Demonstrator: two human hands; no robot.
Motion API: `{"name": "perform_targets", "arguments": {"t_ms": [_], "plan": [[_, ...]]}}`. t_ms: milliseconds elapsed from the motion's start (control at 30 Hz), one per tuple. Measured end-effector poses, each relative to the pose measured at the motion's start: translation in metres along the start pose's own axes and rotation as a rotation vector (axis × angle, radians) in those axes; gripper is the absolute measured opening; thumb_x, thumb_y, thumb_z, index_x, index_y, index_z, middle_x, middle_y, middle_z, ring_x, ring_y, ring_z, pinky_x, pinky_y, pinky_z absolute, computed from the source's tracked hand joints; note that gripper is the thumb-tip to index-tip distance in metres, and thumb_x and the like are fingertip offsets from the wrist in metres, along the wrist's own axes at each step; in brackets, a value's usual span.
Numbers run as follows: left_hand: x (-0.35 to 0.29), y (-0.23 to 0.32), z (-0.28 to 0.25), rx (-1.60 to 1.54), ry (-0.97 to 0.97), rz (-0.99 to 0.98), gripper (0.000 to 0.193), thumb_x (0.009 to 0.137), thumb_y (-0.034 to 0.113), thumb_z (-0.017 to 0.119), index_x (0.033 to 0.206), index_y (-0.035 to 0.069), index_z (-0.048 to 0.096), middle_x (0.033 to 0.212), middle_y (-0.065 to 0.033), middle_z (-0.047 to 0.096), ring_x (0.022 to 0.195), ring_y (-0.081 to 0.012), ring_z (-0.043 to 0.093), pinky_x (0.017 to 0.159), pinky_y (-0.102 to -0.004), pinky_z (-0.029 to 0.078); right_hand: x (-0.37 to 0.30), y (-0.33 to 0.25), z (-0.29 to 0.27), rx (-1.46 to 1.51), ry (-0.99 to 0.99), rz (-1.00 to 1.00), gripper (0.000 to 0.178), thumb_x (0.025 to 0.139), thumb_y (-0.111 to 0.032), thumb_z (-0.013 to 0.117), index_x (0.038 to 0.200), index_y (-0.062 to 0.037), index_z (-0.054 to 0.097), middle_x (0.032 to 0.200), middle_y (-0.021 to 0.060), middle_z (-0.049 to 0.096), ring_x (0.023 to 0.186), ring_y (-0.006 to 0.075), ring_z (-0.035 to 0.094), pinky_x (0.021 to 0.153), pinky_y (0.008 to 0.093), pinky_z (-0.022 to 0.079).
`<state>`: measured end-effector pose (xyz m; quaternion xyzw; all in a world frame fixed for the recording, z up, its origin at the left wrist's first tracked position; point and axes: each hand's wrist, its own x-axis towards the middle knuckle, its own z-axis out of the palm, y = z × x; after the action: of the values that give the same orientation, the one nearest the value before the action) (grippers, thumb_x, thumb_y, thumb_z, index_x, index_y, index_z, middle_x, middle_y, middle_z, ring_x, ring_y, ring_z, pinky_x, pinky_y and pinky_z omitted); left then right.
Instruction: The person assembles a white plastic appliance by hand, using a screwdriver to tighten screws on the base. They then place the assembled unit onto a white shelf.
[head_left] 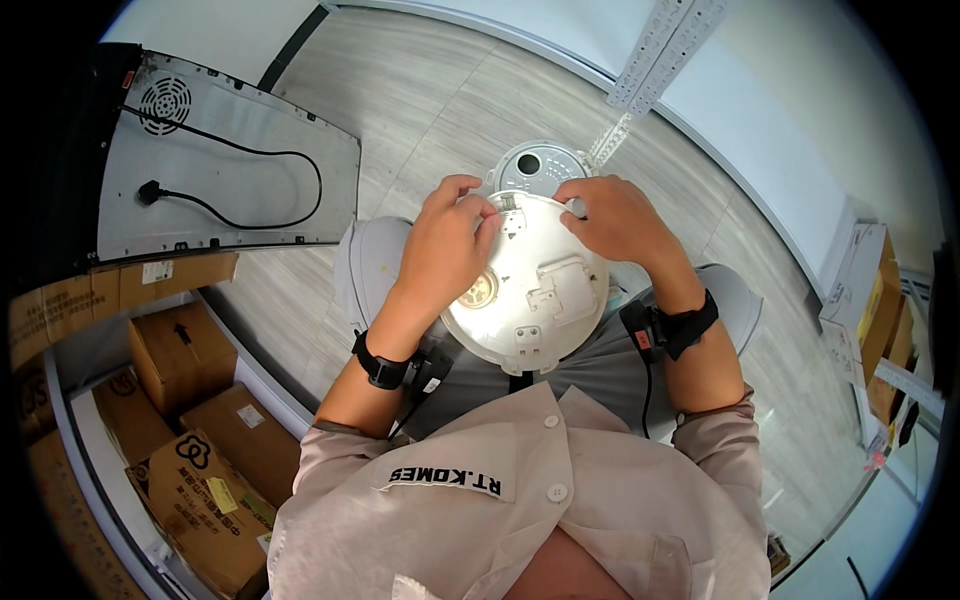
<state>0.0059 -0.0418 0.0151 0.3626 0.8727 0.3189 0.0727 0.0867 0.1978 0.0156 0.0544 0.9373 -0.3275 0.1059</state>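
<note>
A round white plastic cover [530, 290] rests tilted over my lap, its moulded underside facing up. It has a raised rectangular pocket, small screw holes and a yellowish round fitting [481, 290] on its left. My left hand [452, 235] is closed at the cover's far left edge, thumb and curled fingers against it. Opposite, my right hand [617, 222] pinches the far right edge, and something small and pale shows by its thumb. Just beyond the cover lies a round grey disc [545, 170] with a dark hole and a white rim, partly hidden by the cover.
A metal appliance panel [230, 180] with a vent and black power cord [250, 150] stands at the left. Cardboard boxes [195, 500] fill the lower left. A perforated metal upright [660, 60] rises at the far right, and an open carton [870, 320] stands at the right.
</note>
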Motion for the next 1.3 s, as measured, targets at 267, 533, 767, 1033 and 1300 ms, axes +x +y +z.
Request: {"name": "perform_targets", "arguments": {"t_ms": [267, 533, 767, 1033, 1300], "plan": [[0.004, 0.005, 0.007, 0.125, 0.021, 0.125, 0.011, 0.092, 0.008, 0.074, 0.101, 0.001, 0.074, 0.123, -0.0134, 0.068, 0.103, -0.0344, 0.069, 0.086, -0.0413, 0.057, 0.001, 0.004, 0.004, 0.023, 0.025, -0.046, 0.02, 0.09, -0.02, 0.069, 0.108, -0.0154, 0.078, 0.099, 0.0106, 0.078, 0.093, 0.0349, 0.073, 0.084, 0.0467, 0.057], [0.004, 0.011, 0.009, 0.143, 0.036, 0.136, 0.011, 0.091, 0.006, 0.075, 0.1, 0.002, 0.075, 0.118, -0.0112, 0.07, 0.1, -0.0335, 0.07, 0.085, -0.0414, 0.057, 0.001, 0.01, 0.009, 0.061, 0.064, -0.077, 0.021, 0.089, -0.018, 0.07, 0.108, -0.0134, 0.078, 0.093, 0.0133, 0.076, 0.086, 0.0353, 0.071, 0.079, 0.0463, 0.055], [0.003, 0.012, 0.011, 0.109, 0.034, 0.109, 0.011, 0.09, 0.005, 0.075, 0.1, 0.001, 0.075, 0.12, -0.0122, 0.07, 0.09, -0.0335, 0.073, 0.078, -0.0415, 0.059, 0.0, 0.008, 0.007, 0.056, 0.051, -0.07, 0.021, 0.089, -0.017, 0.071, 0.108, -0.013, 0.078, 0.094, 0.0137, 0.077, 0.087, 0.0354, 0.072, 0.079, 0.0461, 0.055], [0.003, 0.01, 0.011, 0.124, 0.026, 0.12, 0.01, 0.09, 0.003, 0.074, 0.099, 0.0, 0.074, 0.12, -0.0123, 0.07, 0.087, -0.0333, 0.074, 0.076, -0.0415, 0.06, 0.0, 0.01, 0.008, 0.075, 0.072, -0.093, 0.02, 0.089, -0.017, 0.072, 0.108, -0.0112, 0.078, 0.093, 0.0137, 0.077, 0.085, 0.0347, 0.072, 0.077, 0.0451, 0.055], [0.001, 0.012, 0.01, 0.137, -0.003, 0.1, 0.01, 0.089, 0.004, 0.076, 0.098, 0.001, 0.074, 0.12, -0.011, 0.07, 0.087, -0.0319, 0.075, 0.074, -0.0406, 0.06, 0.0, 0.012, 0.009, 0.091, 0.052, -0.093, 0.02, 0.089, -0.017, 0.072, 0.107, -0.0109, 0.078, 0.095, 0.0135, 0.077, 0.087, 0.0346, 0.072, 0.079, 0.0451, 0.055]]}}
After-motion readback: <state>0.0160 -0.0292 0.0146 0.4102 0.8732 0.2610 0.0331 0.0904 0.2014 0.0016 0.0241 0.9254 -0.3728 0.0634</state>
